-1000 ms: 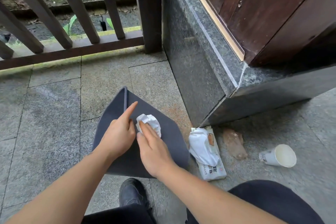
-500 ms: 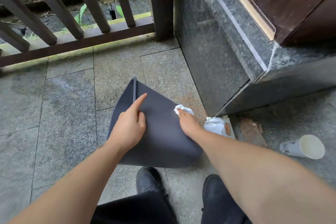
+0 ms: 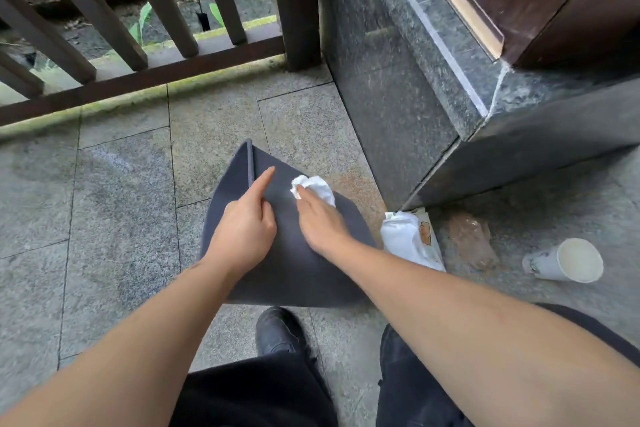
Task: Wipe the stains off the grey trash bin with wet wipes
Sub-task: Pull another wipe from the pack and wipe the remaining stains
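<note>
Right hand (image 3: 320, 218) presses a crumpled wipe (image 3: 315, 189) onto the bin (image 3: 294, 253), fingers closed over it; left hand (image 3: 244, 229), forefinger out, hides part of the bin's side.

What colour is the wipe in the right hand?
White. The crumpled wipe shows clearly against the dark grey bin in the head view.

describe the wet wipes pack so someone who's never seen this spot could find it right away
Start at the dark stone plinth under the wooden door; at its near bottom corner, on the paving, lies the wet wipes pack, just right of the grey trash bin. It is flat, soft and white with an orange mark, unlike the clear crumpled wrapper and the tipped paper cup farther right.
</note>
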`<control>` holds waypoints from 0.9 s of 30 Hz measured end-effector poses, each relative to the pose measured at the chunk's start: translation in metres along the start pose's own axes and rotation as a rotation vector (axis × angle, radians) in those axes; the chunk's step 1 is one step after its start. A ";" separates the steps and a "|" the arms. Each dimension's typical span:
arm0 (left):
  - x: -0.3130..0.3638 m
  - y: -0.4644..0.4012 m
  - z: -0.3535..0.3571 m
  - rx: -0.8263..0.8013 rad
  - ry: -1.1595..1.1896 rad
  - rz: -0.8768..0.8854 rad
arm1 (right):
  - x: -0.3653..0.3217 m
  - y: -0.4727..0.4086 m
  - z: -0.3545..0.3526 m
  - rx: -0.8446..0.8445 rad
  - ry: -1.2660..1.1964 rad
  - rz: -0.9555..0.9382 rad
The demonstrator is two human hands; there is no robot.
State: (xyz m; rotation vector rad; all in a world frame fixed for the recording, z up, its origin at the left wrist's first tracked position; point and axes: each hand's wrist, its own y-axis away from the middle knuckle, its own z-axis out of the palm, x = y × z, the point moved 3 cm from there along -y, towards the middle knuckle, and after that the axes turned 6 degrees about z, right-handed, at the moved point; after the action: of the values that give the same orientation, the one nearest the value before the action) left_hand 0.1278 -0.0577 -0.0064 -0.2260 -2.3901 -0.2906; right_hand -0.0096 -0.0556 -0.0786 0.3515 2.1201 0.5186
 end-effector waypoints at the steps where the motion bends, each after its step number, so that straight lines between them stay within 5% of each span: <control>1: 0.000 0.000 0.002 -0.005 0.052 -0.017 | -0.018 0.008 0.002 -0.022 -0.022 -0.046; 7: -0.011 -0.013 0.014 0.062 0.498 -0.370 | -0.028 0.058 0.004 -0.051 -0.103 -0.277; 12: -0.018 -0.018 0.004 0.181 0.445 -0.328 | -0.016 0.050 0.024 -0.086 -0.094 -0.383; 15: -0.025 -0.024 0.002 0.173 0.436 -0.322 | 0.001 0.022 0.026 -0.076 -0.089 -0.241; 19: -0.041 -0.025 0.009 0.129 0.423 -0.331 | 0.044 -0.017 0.027 -0.011 -0.211 0.172; 27: -0.050 -0.054 0.017 0.164 0.408 -0.305 | 0.083 -0.071 0.013 0.174 -0.064 0.316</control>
State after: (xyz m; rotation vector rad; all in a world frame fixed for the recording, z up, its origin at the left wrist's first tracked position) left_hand 0.1409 -0.1092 -0.0603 0.2548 -2.0222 -0.2504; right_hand -0.0485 -0.0783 -0.1788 0.8008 2.0627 0.4960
